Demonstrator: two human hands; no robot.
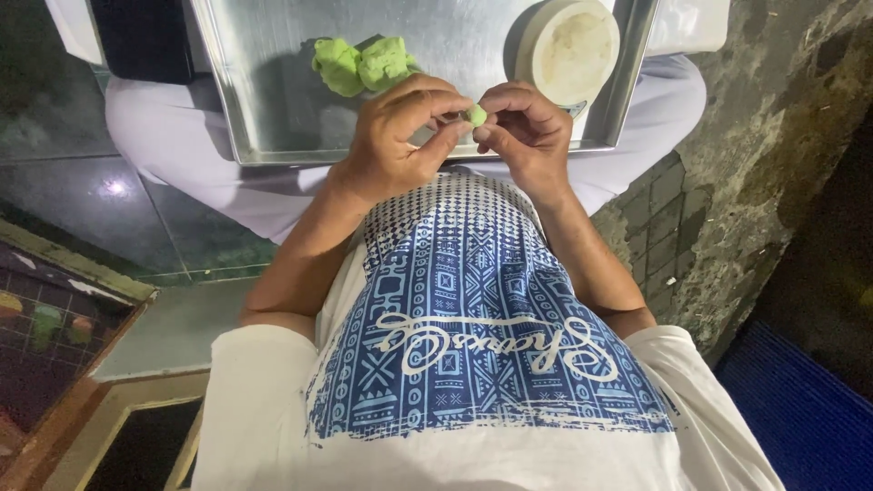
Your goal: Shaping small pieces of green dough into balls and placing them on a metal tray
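Head view looks down a blue-and-white patterned shirt (473, 345) to a shallow metal tray (264, 136) resting across the person's lap in white trousers (173, 136). On the tray, toward one o'clock, sits a round pale bowl (571, 45) with a floury inside. At eleven o'clock lies a lump of green dough (362, 64).

Over the tray's near edge the two hands meet. The left hand (400, 132) is curled narrow, thumb and forefinger pinching a small green dough piece (476, 115). The right hand (532, 132) is curled the same way and nips the piece from the three o'clock side.

From where I stand, shaping it well seems to call for light, even fingertip pressure, turning the piece a little at a time and keeping it over the tray.
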